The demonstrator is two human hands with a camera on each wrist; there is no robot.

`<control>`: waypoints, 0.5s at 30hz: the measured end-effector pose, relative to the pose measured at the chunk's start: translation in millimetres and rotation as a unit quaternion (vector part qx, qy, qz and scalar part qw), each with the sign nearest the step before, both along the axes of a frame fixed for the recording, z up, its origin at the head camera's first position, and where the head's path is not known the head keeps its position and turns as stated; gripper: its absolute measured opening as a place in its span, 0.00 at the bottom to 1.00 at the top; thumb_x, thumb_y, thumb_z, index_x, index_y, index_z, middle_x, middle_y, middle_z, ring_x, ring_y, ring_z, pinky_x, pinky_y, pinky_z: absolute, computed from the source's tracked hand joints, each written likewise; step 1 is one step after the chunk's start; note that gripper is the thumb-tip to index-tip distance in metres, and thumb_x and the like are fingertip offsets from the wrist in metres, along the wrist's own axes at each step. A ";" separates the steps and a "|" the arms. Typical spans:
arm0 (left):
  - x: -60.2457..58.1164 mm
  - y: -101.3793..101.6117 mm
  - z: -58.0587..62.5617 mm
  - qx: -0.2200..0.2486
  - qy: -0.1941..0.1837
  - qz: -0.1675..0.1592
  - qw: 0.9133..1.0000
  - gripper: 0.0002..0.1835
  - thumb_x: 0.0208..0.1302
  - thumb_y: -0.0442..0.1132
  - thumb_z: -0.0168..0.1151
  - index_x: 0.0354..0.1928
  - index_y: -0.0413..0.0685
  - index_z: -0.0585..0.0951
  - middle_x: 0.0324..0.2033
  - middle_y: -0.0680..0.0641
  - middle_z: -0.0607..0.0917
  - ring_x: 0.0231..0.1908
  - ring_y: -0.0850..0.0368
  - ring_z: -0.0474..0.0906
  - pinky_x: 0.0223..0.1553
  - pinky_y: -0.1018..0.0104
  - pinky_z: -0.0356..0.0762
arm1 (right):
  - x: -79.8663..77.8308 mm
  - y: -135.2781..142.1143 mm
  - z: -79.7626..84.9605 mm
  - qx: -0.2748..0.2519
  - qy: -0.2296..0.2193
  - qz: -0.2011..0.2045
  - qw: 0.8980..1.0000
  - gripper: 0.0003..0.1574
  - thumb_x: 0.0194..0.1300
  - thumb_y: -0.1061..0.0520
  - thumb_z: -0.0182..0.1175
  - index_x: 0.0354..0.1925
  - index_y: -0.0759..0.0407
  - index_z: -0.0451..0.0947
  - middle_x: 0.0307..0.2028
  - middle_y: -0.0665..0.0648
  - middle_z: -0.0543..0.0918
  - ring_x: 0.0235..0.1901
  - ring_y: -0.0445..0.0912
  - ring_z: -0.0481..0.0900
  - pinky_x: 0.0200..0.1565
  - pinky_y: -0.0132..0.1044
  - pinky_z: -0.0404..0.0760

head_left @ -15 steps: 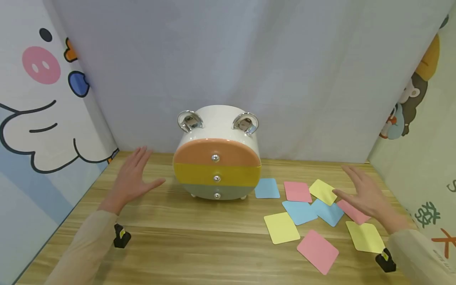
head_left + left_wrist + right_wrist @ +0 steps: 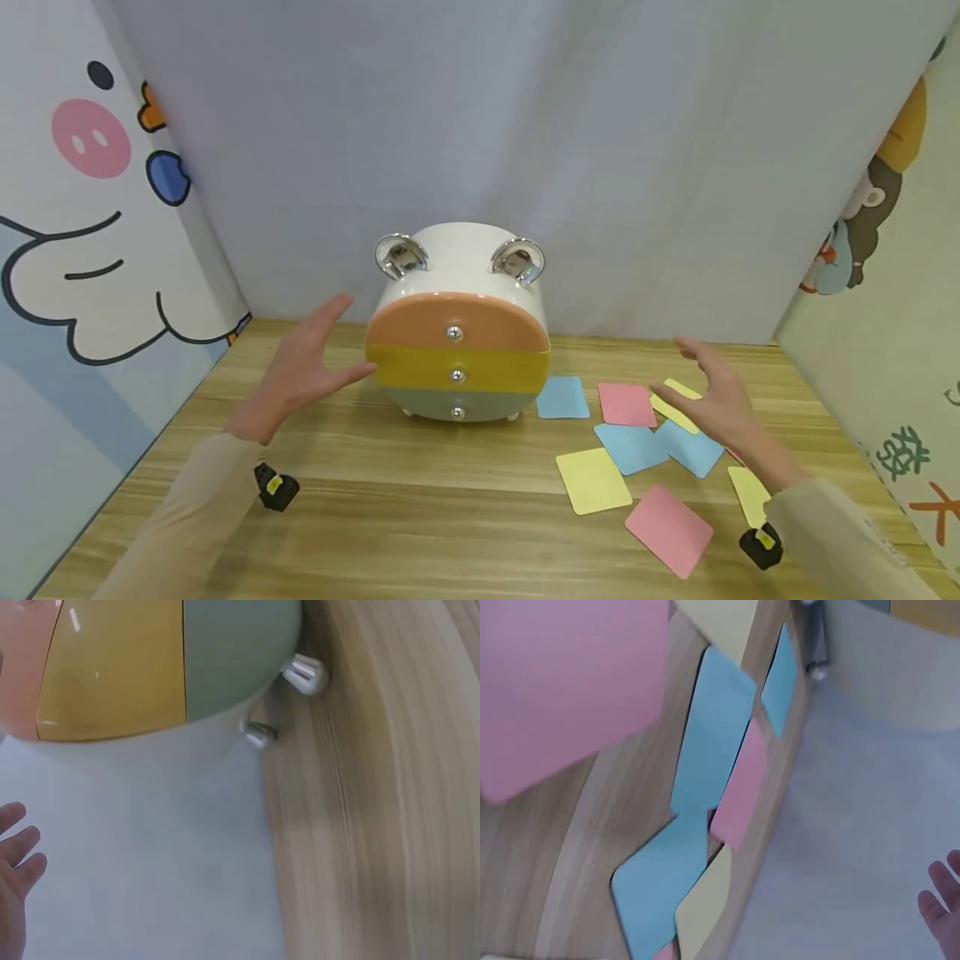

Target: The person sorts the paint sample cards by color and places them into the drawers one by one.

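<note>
A small rounded white drawer box stands at the back of the table, with orange, yellow and grey-green drawers, all closed. Each drawer carries a silver knob, and two chrome ears top the box. My left hand is raised at the box's left side, fingers extended, thumb pointing at the yellow drawer and overlapping its edge in the head view. My right hand hovers over the paper cards on the right, thumb and fingers spread apart. Both hands hold nothing.
Several square cards lie flat right of the box: blue, pink and yellow ones, some overlapping. A grey-white curtain hangs behind, and printed panels flank the wooden table. A black device is at each wrist.
Both hands have moved inward toward the drawer box, the left to the right and the right to the left. The right fingers are bent a little more. Box and cards stayed put.
</note>
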State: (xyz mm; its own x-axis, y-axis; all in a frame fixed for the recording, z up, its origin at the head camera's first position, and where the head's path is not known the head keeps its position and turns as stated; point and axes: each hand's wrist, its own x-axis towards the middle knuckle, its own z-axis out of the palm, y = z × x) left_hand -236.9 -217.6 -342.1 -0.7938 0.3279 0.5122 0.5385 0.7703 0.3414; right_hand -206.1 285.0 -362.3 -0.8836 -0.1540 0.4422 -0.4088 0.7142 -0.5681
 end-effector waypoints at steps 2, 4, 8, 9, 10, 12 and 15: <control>-0.3 5.1 1.8 0.006 -0.005 -0.004 1.000 0.51 0.44 0.55 0.69 0.68 0.46 0.56 0.65 0.40 0.60 0.63 0.40 0.57 0.60 0.43 0.57 | 0.3 -16.6 0.8 -0.033 0.032 0.015 0.999 0.40 0.50 0.60 0.67 0.60 0.65 0.63 0.55 0.65 0.71 0.53 0.58 0.68 0.53 0.44 0.67; -1.3 9.7 3.2 0.010 -0.007 -0.009 1.000 0.51 0.43 0.55 0.70 0.68 0.46 0.57 0.65 0.40 0.61 0.63 0.40 0.58 0.60 0.43 0.58 | 2.0 -35.7 4.3 -0.069 0.056 0.028 0.996 0.38 0.48 0.65 0.68 0.58 0.66 0.66 0.53 0.63 0.74 0.50 0.55 0.70 0.50 0.33 0.68; -2.7 16.7 5.6 0.014 0.000 -0.015 1.000 0.51 0.43 0.55 0.70 0.67 0.44 0.58 0.63 0.38 0.63 0.61 0.39 0.60 0.58 0.43 0.60 | 13.9 -79.7 24.1 -0.132 0.080 0.043 0.987 0.34 0.46 0.72 0.66 0.53 0.71 0.69 0.47 0.64 0.77 0.44 0.57 0.73 0.45 0.30 0.72; -3.2 18.0 6.2 0.015 0.005 -0.017 1.000 0.50 0.43 0.55 0.70 0.67 0.44 0.58 0.63 0.38 0.64 0.61 0.39 0.61 0.58 0.43 0.61 | 17.3 -90.6 29.8 -0.144 0.086 0.045 0.985 0.32 0.46 0.72 0.66 0.52 0.72 0.69 0.46 0.65 0.77 0.43 0.58 0.73 0.44 0.33 0.73; -3.6 19.1 6.8 0.015 0.010 -0.019 1.000 0.50 0.43 0.55 0.70 0.67 0.43 0.59 0.63 0.38 0.64 0.60 0.39 0.61 0.58 0.43 0.61 | 20.6 -101.0 35.2 -0.155 0.092 0.048 0.983 0.31 0.46 0.73 0.66 0.50 0.74 0.70 0.44 0.66 0.77 0.42 0.59 0.73 0.43 0.35 0.74; -5.1 20.7 7.7 0.012 0.019 -0.023 0.999 0.49 0.44 0.55 0.70 0.66 0.43 0.60 0.62 0.38 0.65 0.60 0.39 0.62 0.58 0.44 0.62 | 25.0 -118.9 42.6 -0.172 0.103 0.053 0.978 0.28 0.46 0.73 0.66 0.48 0.75 0.70 0.42 0.67 0.78 0.40 0.59 0.74 0.41 0.39 0.76; -7.6 22.7 7.4 0.008 0.021 -0.027 0.999 0.49 0.44 0.54 0.70 0.66 0.42 0.60 0.62 0.38 0.66 0.60 0.39 0.63 0.58 0.44 0.63 | 25.4 -139.3 43.9 -0.199 0.111 0.059 0.972 0.25 0.47 0.72 0.65 0.46 0.74 0.71 0.40 0.67 0.78 0.39 0.60 0.75 0.37 0.44 0.77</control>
State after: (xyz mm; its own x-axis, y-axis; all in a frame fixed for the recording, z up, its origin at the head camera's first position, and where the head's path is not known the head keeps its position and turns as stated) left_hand -244.5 -194.9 -334.7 -0.7525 0.3616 0.5505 0.5940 0.7337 0.3300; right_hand -180.7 145.7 -318.4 -0.7459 -0.0260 0.6655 -0.6188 0.3965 -0.6781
